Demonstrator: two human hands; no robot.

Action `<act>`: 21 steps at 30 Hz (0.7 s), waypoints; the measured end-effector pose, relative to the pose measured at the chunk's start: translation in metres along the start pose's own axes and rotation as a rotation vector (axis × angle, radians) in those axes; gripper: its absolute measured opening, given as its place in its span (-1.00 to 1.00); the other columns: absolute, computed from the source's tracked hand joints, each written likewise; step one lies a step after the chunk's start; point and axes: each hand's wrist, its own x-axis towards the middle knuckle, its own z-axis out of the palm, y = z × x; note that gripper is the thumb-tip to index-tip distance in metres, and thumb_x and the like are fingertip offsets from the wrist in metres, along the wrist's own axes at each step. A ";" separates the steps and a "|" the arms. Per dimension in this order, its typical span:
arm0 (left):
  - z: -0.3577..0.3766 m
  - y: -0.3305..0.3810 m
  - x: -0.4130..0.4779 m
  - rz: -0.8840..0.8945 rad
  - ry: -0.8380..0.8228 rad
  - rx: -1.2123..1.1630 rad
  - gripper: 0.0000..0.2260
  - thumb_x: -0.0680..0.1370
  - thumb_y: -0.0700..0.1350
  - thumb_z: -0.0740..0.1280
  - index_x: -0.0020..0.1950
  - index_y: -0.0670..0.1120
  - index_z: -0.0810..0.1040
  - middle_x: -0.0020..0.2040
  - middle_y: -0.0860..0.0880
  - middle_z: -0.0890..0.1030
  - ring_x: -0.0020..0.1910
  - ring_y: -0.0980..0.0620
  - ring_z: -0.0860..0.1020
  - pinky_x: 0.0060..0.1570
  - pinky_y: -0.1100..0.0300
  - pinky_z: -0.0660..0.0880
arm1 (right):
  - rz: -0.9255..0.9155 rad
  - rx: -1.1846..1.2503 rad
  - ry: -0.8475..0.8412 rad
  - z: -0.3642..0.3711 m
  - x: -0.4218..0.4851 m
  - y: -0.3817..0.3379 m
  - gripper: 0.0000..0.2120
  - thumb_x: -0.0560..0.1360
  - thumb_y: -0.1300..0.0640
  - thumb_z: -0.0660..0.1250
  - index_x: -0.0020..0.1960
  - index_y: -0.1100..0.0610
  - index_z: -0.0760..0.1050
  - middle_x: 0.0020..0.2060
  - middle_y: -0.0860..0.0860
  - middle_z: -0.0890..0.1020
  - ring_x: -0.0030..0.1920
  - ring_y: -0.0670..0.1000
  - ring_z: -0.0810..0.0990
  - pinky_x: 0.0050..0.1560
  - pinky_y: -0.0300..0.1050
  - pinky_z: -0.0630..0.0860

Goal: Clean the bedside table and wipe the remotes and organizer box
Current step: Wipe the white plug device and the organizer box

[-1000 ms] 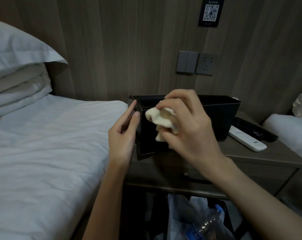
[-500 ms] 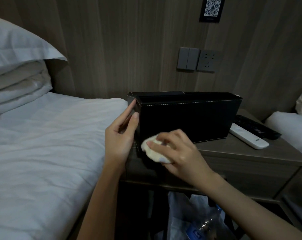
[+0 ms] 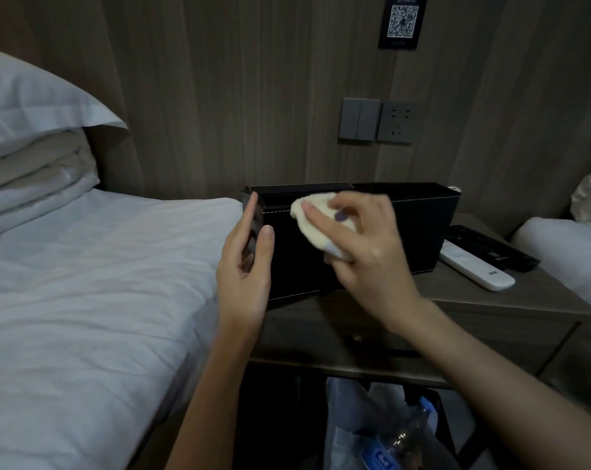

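Bed (image 3: 84, 300) left of left grip (image 3: 243, 266). Table (image 3: 490, 300) under both grips. Black organizer box (image 3: 419, 225) on table, inside hidden. Left grip flat, fingers straight against box's left end. Right grip (image 3: 365, 252) clutches cream cloth (image 3: 312, 218) on box front, near rim. White remote (image 3: 473, 269) and black remote (image 3: 487, 247) right of right grip, lettering unreadable. QR placard (image 3: 402, 20) above, text blurred.

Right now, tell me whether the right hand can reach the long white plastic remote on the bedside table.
Probably yes: the long white remote lies uncovered right of the black rectangular organizer box, nothing between it and the right hand, though that hand grips a cream cloth.
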 end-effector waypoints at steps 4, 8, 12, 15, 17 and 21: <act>-0.001 0.000 0.000 0.031 0.010 0.016 -0.66 0.62 -0.11 0.24 0.39 0.12 0.38 0.32 0.16 0.47 0.27 0.41 0.40 0.17 0.49 0.32 | -0.092 0.021 -0.096 0.020 -0.041 -0.001 -0.56 0.44 0.34 0.35 0.30 0.13 0.54 0.15 0.06 0.40 0.05 0.11 0.43 0.01 0.09 0.45; 0.004 -0.002 -0.003 0.102 0.080 0.093 -0.63 0.64 -0.10 0.22 0.43 0.14 0.33 0.33 0.19 0.43 0.31 0.36 0.38 0.23 0.38 0.37 | -0.309 -0.010 -0.382 0.016 -0.063 0.005 -0.64 0.49 0.23 0.27 0.28 0.09 0.51 0.10 0.08 0.51 0.05 0.11 0.49 0.01 0.03 0.46; 0.010 0.001 -0.005 0.377 0.162 0.402 -0.60 0.64 -0.18 0.21 0.47 0.06 0.34 0.49 -0.02 0.28 0.48 0.07 0.26 0.39 -0.04 0.34 | -0.284 -0.045 -0.346 -0.015 -0.048 0.013 -0.70 0.54 0.22 0.21 0.22 0.13 0.56 0.04 0.13 0.56 -0.01 0.15 0.50 -0.09 0.06 0.47; 0.017 0.013 -0.002 0.648 0.112 0.664 -0.58 0.59 -0.33 0.23 0.44 -0.12 0.39 0.47 -0.12 0.32 0.50 -0.07 0.24 0.44 0.01 0.26 | -0.131 -0.095 -0.113 -0.037 -0.027 0.027 -0.66 0.47 0.37 0.27 0.21 0.20 0.60 0.03 0.20 0.57 -0.01 0.15 0.44 -0.04 -0.01 0.44; 0.026 0.020 -0.001 0.715 0.049 0.786 -0.53 0.55 -0.37 0.25 0.45 -0.13 0.38 0.45 -0.12 0.36 0.48 -0.09 0.28 0.42 -0.06 0.27 | -0.040 -0.125 -0.014 -0.045 -0.015 0.038 -0.60 0.43 0.43 0.29 0.22 0.20 0.60 0.05 0.23 0.57 0.01 0.17 0.43 0.13 -0.22 0.32; 0.042 0.020 0.000 0.692 0.000 1.030 -0.54 0.54 -0.27 0.26 0.44 -0.09 0.40 0.33 -0.05 0.51 0.38 -0.04 0.41 0.49 -0.08 0.09 | 0.042 -0.144 0.033 -0.035 -0.006 0.041 -0.57 0.44 0.33 0.23 0.28 0.16 0.55 0.10 0.24 0.54 0.05 0.16 0.40 0.11 -0.20 0.33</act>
